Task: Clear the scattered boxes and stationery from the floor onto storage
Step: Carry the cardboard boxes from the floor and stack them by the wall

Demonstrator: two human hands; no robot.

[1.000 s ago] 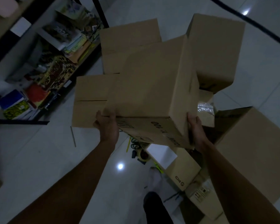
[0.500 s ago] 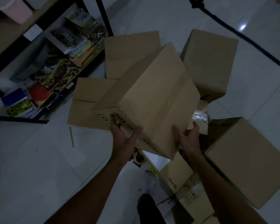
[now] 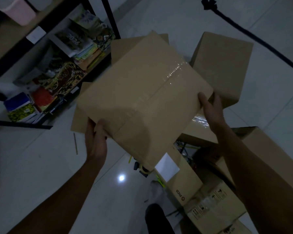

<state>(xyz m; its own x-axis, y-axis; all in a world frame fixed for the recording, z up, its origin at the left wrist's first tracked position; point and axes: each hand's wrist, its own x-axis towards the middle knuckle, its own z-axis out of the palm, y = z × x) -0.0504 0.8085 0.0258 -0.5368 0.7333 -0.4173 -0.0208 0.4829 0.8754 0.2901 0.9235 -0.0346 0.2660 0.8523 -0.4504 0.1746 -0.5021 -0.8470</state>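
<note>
Above a pale tiled floor [image 3: 41,174], a person is holding a sealed cardboard box [image 3: 142,98] between two outstretched bare forearms. Nearest the camera, a sock-clad foot [image 3: 156,191] is standing beside a long carton [image 3: 179,176] bearing a white label, with more printed cartons crowding the lower right. The left hand [image 3: 96,141] is gripping the box's near left corner, thumb curled over the top face and fingers tucked beneath. The right hand [image 3: 210,107] is pressing against the box's right edge, fingers fairly straight and spread along the side rather than wrapped around it. The box is hanging tilted in the air, its taped seam [image 3: 167,80] running diagonally across the top. A thin stick-like item [image 3: 75,143], possibly a pencil, is lying on the tiles to the left. Beyond it, more plain cartons [image 3: 222,65] are sitting on the floor, while a black-framed shelf unit [image 3: 108,19] at upper left is carrying stacked books and colourful printed papers [image 3: 85,46].
</note>
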